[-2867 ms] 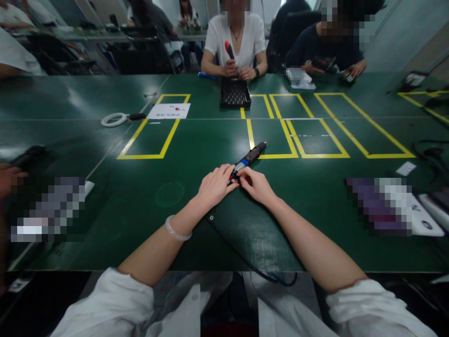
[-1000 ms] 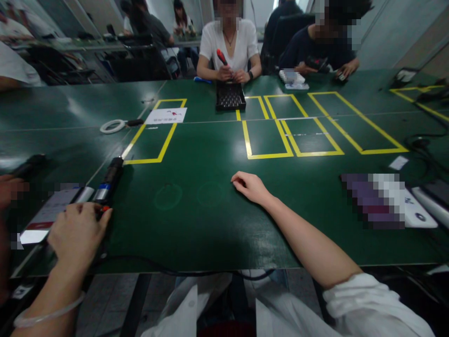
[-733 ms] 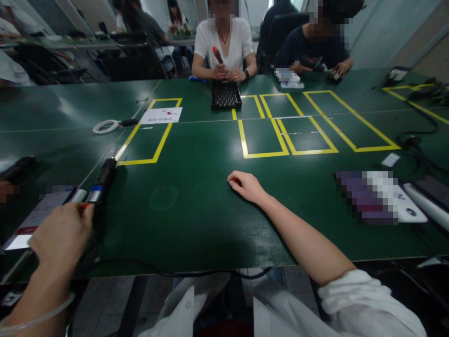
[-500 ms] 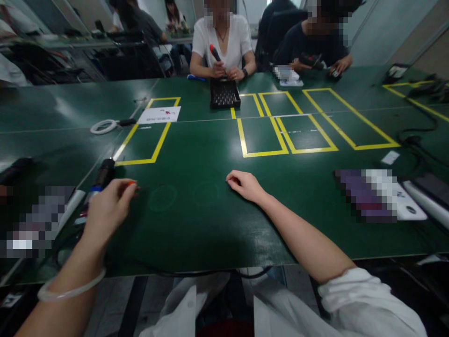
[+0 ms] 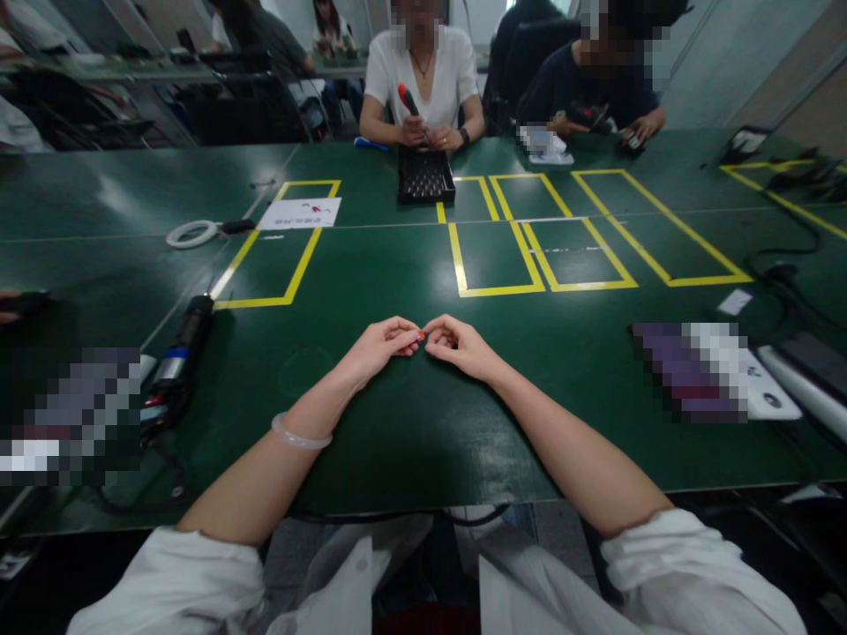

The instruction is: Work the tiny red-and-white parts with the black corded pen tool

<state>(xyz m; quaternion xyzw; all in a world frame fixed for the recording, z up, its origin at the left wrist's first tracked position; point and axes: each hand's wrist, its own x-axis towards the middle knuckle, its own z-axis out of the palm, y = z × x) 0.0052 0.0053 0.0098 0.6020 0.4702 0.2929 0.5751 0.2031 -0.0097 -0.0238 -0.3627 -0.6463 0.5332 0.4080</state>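
My left hand is closed in a pinch on a small orange-red piece, too small to name. Its fingertips meet, or nearly meet, those of my right hand above the green table. The right hand's fingers are curled and pinched together at the piece's other side; whether they grip it or something else is hidden. A pale bangle circles my left wrist. To the left of that arm, a black cylindrical tool with a blue band lies on the table.
Yellow tape outlines mark the table ahead. A printed sheet and a coiled white cable lie left of centre. Opposite, a person works over a black tray; another person sits to the right. A white phone-like device lies at right.
My left hand has swung right from beside the black tool to meet my right hand, bringing the orange-red piece along. My right hand has stayed nearly in place.
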